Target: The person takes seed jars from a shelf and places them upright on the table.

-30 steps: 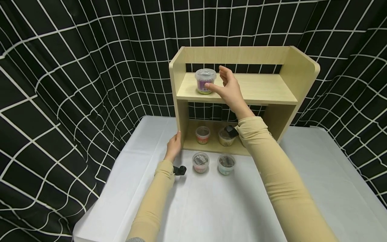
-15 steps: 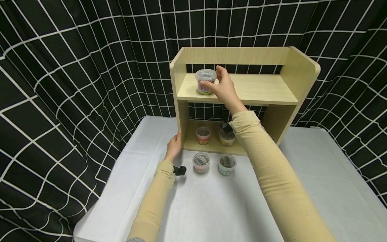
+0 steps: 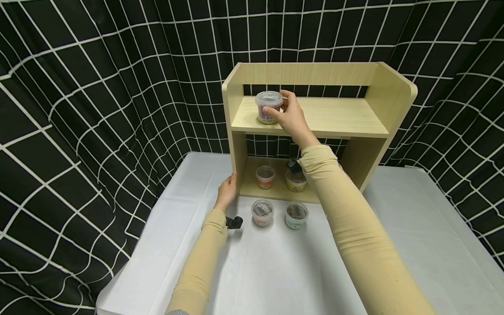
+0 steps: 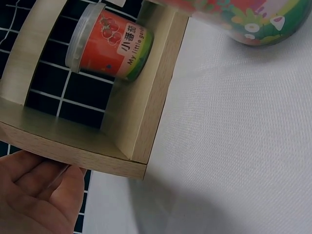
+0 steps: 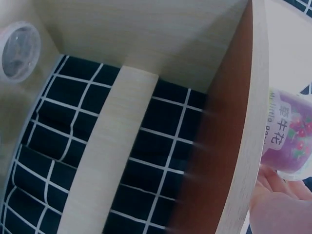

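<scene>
On the left of the top shelf stands a purple-labelled plastic tub [image 3: 264, 114] with a clear lid. My right hand [image 3: 294, 119] holds it from the right side, thumb across its front and fingers behind. In the right wrist view the label of the purple-labelled tub [image 5: 288, 127] shows beside the shelf edge, with my right hand [image 5: 280, 204] at it. My left hand [image 3: 226, 192] rests against the outside of the left side panel of the wooden shelf [image 3: 234, 144]. The left wrist view shows my left hand [image 4: 41, 195] at this panel, its fingertips partly hidden.
On the lower shelf sit a red-labelled tub [image 3: 265, 178] and a yellow-labelled tub [image 3: 295, 183], partly behind my right wrist camera. A pink tub [image 3: 262, 213] and a light-blue tub [image 3: 295, 216] stand on the white table [image 3: 252, 271] in front. Black grid cloth [image 3: 118, 87] hangs around.
My right hand has moved slightly left, and its thumb and fingers have closed in round the purple-labelled tub. The left hand keeps its place at the side panel.
</scene>
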Demonstrator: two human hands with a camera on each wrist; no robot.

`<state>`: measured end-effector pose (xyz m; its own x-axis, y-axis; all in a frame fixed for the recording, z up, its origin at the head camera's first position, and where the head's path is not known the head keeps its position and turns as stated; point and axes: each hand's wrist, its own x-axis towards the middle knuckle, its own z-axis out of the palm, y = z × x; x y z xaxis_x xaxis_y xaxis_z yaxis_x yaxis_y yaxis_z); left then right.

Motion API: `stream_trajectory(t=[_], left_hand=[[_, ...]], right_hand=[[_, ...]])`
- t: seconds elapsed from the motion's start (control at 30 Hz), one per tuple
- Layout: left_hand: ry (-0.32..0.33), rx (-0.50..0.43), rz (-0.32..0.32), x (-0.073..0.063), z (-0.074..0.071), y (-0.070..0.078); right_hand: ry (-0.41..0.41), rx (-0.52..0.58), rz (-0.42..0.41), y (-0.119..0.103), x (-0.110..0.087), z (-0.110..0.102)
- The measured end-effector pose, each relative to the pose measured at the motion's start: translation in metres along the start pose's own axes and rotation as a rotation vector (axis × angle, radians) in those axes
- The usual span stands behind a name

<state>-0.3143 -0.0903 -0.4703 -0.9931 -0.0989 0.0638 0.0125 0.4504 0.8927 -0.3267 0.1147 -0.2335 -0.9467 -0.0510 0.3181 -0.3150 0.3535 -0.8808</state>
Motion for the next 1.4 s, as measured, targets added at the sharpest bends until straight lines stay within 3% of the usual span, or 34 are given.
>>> stream_trajectory(t=[0.43, 0.73, 0.97, 1.4], left_hand=[[-0.014, -0.013, -0.007, 0.001, 0.002, 0.001], [-0.015, -0.008, 0.002, 0.001, 0.003, 0.0], [-0.005, -0.003, 0.019, 0.002, 0.005, 0.001], [0.023, -0.013, 0.007, -0.003, 0.003, 0.002]], right_hand=[[0.013, 0.133, -0.002, -0.001, -0.003, -0.002], [0.028, 0.278, -0.095, -0.005, -0.011, -0.015], [0.041, 0.418, -0.147, -0.006, -0.023, -0.038], [0.085, 0.477, -0.246, 0.002, -0.064, -0.067]])
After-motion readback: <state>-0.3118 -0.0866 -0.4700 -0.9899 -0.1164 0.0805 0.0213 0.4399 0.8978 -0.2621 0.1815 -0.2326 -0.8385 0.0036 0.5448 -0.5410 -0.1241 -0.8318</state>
